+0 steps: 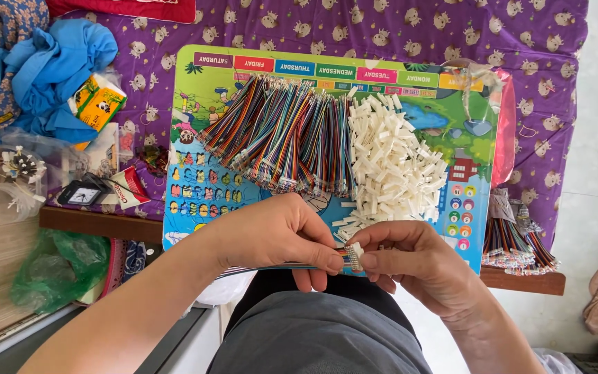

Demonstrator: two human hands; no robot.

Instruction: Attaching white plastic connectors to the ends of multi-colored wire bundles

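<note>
The white connector housing [354,255] sits at 6 o'clock below the board, pinched in the right hand [420,266]. The left hand [278,235] clamps the rainbow ribbon cable [292,266] against it. Risk: angled entry could bend pins; a loose pinch could drop the housing into the white connector pile [392,163] at 12 o'clock.

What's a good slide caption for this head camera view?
Left hand and right hand join a rainbow ribbon cable to a small white plastic connector over a colourful board.
</note>
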